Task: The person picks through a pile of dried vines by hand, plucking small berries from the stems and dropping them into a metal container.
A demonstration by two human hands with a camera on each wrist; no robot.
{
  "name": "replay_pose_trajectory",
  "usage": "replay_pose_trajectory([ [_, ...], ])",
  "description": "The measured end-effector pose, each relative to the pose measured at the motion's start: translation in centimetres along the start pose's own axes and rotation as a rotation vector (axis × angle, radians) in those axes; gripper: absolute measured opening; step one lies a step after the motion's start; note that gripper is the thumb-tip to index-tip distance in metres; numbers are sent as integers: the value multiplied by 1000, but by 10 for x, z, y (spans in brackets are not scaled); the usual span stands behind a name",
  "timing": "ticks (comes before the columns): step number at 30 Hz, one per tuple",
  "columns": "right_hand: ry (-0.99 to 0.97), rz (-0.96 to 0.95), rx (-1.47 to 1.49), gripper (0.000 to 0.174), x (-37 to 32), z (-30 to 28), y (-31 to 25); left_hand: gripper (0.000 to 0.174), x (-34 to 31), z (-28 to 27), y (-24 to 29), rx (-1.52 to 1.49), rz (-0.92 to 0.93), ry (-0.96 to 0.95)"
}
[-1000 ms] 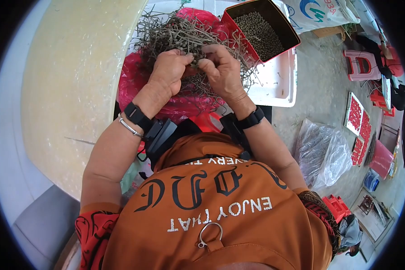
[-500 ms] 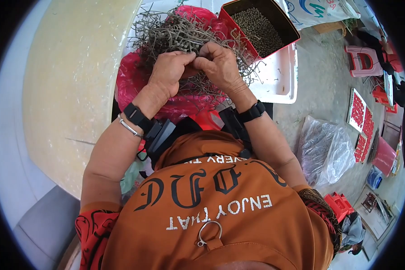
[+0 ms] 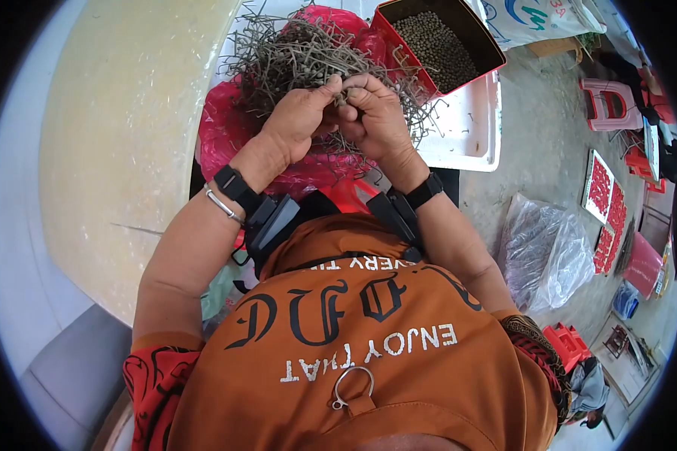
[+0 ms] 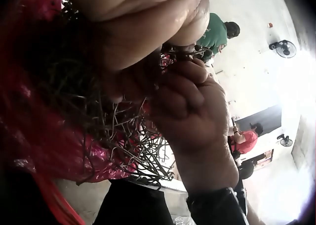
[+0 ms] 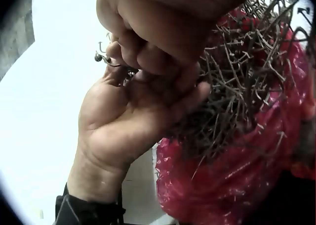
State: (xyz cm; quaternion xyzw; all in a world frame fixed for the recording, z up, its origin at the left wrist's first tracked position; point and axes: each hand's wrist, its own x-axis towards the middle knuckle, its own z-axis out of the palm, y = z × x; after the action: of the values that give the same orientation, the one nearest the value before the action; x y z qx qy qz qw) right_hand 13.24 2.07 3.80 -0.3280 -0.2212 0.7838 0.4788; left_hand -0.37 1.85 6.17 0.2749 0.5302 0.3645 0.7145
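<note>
In the head view my left hand [image 3: 293, 120] and right hand [image 3: 381, 124] meet fingertip to fingertip over a tangled heap of dry stems [image 3: 297, 60]. Many stems have hooked ends. Thumbs and fingers of both hands pinch thin stems between them. The right wrist view shows a curled stem with a small round head [image 5: 98, 58] poking out beyond the fingers. Most of what they hold is hidden by the fingers. The heap lies on a pink plastic bag [image 3: 222, 124]. Beside it a red box [image 3: 399, 52] holds many small round greenish-brown heads [image 3: 436, 49].
A white foam tray [image 3: 478, 135] lies under the box and heap. To the left is a pale yellow curved surface [image 3: 120, 150]. On the floor at right are a clear plastic bag [image 3: 545, 252], a pink stool [image 3: 613, 105] and trays of red pieces [image 3: 600, 188]. Other people sit farther off.
The left hand has shifted slightly to the right, and the fingertips of both hands have come together. The right hand's fingers have curled in closer. Heap and box stay in place.
</note>
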Motion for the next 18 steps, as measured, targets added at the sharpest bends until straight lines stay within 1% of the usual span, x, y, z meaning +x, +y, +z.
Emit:
replay_pose_trajectory([
  [3,-23,54,127,7,-7,4,2,21,4,-3,-5,-237,28,-88],
  [4,-22,52,130,7,-8,6,3,21,6,-5,-6,-234,27,-89],
  [7,19,-20,-164,11,-7,14,8,12,14,-16,-9,-258,94,-16],
  [8,15,-22,-159,11,-6,15,9,12,17,-18,-10,-252,97,-14],
  [11,-16,-175,-326,17,-2,11,14,7,23,-20,-15,-272,100,61],
  [12,-17,-179,-323,17,1,9,15,7,24,-19,-16,-268,102,60],
  [15,-27,-443,-464,20,11,3,17,7,29,-14,-17,-394,-1,30],
  [16,-23,-450,-463,20,13,1,14,7,30,-9,-19,-389,-1,24],
  [18,-43,-411,-475,17,12,-7,5,9,28,7,-26,-474,31,74],
])
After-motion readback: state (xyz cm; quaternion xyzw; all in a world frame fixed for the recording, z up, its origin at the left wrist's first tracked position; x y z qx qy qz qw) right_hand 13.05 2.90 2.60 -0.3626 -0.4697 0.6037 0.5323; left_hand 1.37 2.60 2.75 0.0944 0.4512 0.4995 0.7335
